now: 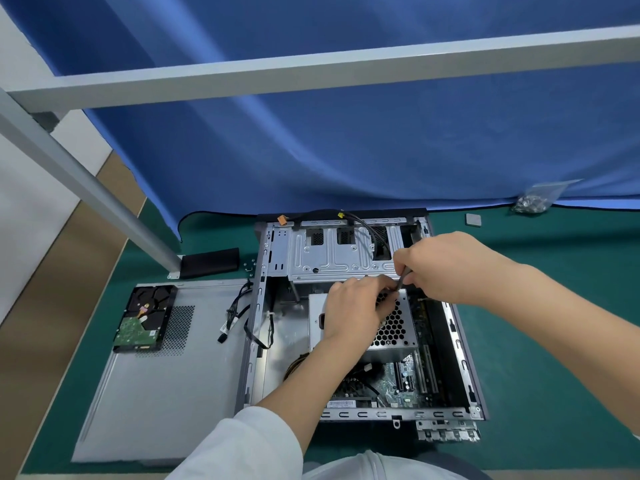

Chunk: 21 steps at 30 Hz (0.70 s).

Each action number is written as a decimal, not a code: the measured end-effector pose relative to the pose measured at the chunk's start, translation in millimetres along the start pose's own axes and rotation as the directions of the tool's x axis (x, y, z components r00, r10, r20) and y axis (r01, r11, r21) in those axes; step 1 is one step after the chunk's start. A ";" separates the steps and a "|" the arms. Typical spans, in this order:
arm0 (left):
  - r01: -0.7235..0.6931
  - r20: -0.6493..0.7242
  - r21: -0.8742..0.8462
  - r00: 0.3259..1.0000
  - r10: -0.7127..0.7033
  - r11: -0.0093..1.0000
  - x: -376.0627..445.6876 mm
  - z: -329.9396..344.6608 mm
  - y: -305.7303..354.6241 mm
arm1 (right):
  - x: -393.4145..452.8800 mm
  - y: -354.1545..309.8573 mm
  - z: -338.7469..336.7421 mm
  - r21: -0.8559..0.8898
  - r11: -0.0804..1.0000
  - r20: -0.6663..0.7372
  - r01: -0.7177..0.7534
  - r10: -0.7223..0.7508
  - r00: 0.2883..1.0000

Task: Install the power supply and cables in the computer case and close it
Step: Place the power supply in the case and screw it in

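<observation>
You're gripping a tool [401, 278] w/ both hands [349, 308] [446, 268] over the power supply [394, 327]; hard drive [144, 318] lying on side panel [166, 393], left.

Even, bright overhead light is cast across the scene; shadows are kept soft, edges are bowed by wide-angle distortion, and slight softness is seen throughout.

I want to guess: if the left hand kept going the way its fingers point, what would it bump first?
Probably the right hand: the left hand points toward it over the power supply. Depth is unclear.
</observation>
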State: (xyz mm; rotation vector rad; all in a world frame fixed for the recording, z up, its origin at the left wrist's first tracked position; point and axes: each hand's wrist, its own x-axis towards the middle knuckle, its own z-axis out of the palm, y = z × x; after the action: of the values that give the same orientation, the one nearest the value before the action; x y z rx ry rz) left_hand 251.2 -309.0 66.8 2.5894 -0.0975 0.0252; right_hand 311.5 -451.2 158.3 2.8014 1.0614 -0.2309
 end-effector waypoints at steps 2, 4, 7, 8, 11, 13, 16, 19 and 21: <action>-0.012 -0.010 0.017 1.000 0.012 1.000 0.3 0.8 -0.3 | 0.2 -1.5 0.0 -0.017 1.000 -0.002 -0.009 0.009 1.000; -0.024 -0.020 0.017 0.999 0.024 1.000 -0.2 0.8 -0.2 | 1.4 -2.7 0.1 -0.047 0.999 -0.001 -0.024 0.024 1.000; -0.039 -0.040 0.012 0.998 0.040 0.999 -1.0 1.3 -0.1 | 3.0 -4.0 -0.2 -0.103 0.994 0.023 -0.036 0.038 0.999; -0.040 -0.045 0.006 0.998 0.040 0.999 -1.1 1.5 -0.4 | 3.2 -3.8 -0.7 -0.104 0.994 0.032 -0.035 0.038 0.999; -0.030 -0.035 0.001 0.999 0.030 1.000 -1.1 2.1 -1.6 | 3.4 -2.1 -2.5 -0.066 0.998 0.017 0.000 0.002 1.000; -0.023 -0.027 -0.005 0.999 0.023 1.000 -1.1 2.5 -2.1 | 3.6 -2.9 -3.5 -0.075 0.996 -0.001 0.053 -0.053 0.999; -0.025 -0.029 -0.009 0.999 0.025 1.000 -1.3 3.0 -3.0 | 4.0 -6.5 -2.5 -0.125 0.989 -0.009 0.076 -0.077 0.997; -0.017 -0.028 -0.016 0.999 0.017 1.000 -1.8 4.4 -4.6 | 3.0 -8.1 -4.1 -0.186 0.983 0.001 0.007 -0.007 1.000; -0.024 -0.027 -0.018 0.999 0.024 1.000 -1.7 5.6 -4.9 | 3.1 -6.9 -4.5 -0.217 0.976 0.015 -0.017 0.021 1.000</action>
State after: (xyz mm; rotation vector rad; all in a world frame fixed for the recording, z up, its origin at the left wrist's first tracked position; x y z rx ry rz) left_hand 249.8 -307.6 59.4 2.5687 -0.1182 0.0672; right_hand 309.6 -443.3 161.6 2.6083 0.9907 -0.1282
